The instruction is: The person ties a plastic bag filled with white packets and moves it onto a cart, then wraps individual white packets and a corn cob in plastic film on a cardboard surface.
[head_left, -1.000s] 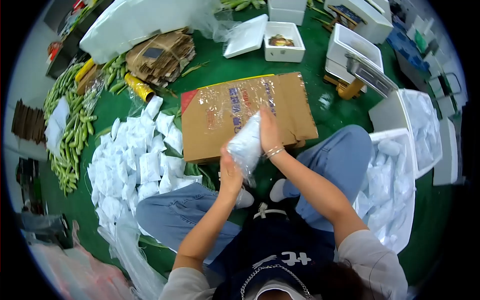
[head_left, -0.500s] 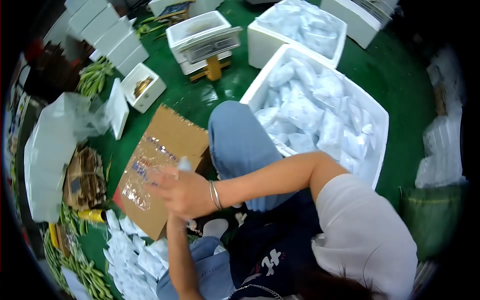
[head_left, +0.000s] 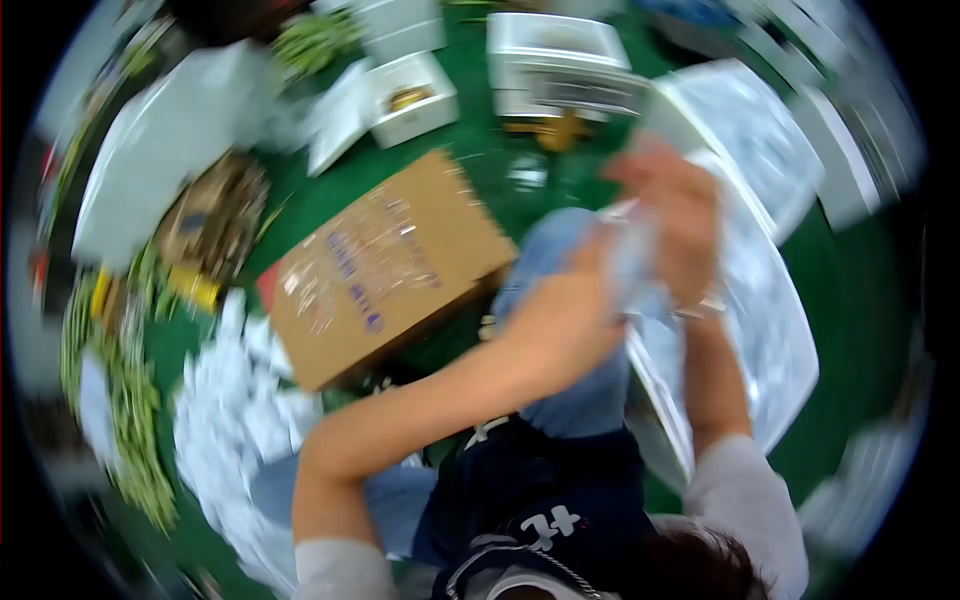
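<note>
Above my knee and the near side of the large white foam box (head_left: pixel 790 400), both my hands are raised close together and smeared by motion. My left hand (head_left: pixel 592 285) is closed on a small whitish plastic bag (head_left: pixel 634 258). Up against that bag is my right hand (head_left: pixel 685 225), a bracelet at its wrist and its fingers too blurred to read. Many similar bags (head_left: pixel 765 300) fill the foam box beneath. On the left, a taped brown cardboard carton (head_left: pixel 410 255) rests on the green floor.
A pile of white packets (head_left: pixel 225 420) lies left of my legs, near green vegetable pods (head_left: pixel 130 420). Beyond the carton are a small foam box (head_left: pixel 415 115) and a scale (head_left: pixel 585 90). A second foam box of bags (head_left: pixel 750 120) adjoins the large one.
My hands have swung from over the carton to the right, over the foam box's edge, with the bag. The whole view has turned, so the carton appears rotated.
</note>
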The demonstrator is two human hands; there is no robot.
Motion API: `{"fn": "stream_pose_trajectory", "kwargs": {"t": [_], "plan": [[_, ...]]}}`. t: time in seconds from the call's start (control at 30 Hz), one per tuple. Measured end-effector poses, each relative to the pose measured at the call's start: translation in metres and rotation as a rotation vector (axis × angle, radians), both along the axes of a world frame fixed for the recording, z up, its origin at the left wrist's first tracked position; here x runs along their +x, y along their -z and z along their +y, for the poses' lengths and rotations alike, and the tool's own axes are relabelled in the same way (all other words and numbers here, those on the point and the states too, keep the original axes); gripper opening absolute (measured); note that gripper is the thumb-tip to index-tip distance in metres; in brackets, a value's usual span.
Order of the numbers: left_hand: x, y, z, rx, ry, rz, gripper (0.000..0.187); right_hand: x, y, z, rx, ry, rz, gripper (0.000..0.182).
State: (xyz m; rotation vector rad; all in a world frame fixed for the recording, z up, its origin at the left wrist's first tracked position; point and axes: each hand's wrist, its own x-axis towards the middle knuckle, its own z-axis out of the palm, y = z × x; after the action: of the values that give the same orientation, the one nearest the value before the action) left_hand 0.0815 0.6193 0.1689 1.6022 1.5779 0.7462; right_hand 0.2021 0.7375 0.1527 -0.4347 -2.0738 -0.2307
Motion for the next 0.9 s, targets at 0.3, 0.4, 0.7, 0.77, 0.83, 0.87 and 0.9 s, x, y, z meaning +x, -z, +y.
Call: {"fn": "stream_pose_trajectory", "kwargs": {"t": [0.3, 0.4, 0.7, 0.77, 0.83, 0.87, 0.9], "plan": [[0.051, 0.079, 0.035, 0.807, 0.288, 0.158, 0.033, 0.247, 0.090, 0.131, -1.134, 0.326, -0.160, 0.036], [-0.070, 0.078, -0.015, 0.781, 0.201, 0.171, 0.012, 0.296, 0.127, 0.086, -0.771, 0.768, -0.649, 0.038], [-0.443, 0.239, -0.419, -0.757, -0.965, 0.846, 0.051, 0.182, 0.097, 0.068, -0.351, 0.651, -0.558, 0.059], [-0.443, 0.320, -0.489, -0.983, -0.923, 0.938, 0.064, 0.148, 0.100, 0.102, -0.545, 0.571, -0.429, 0.047], [-0.434, 0.377, -0.514, -1.106, -0.937, 0.891, 0.077, 0.117, 0.110, 0.111, -0.650, 0.425, -0.305, 0.042], [-0.413, 0.351, -0.481, -1.228, -1.013, 0.902, 0.096, 0.070, 0.093, 0.096, -0.634, 0.335, -0.293, 0.047], [-0.400, 0.364, -0.477, -1.151, -1.313, 0.870, 0.115, 0.020, 0.076, 0.071, -0.678, 0.314, -0.273, 0.046]]}}
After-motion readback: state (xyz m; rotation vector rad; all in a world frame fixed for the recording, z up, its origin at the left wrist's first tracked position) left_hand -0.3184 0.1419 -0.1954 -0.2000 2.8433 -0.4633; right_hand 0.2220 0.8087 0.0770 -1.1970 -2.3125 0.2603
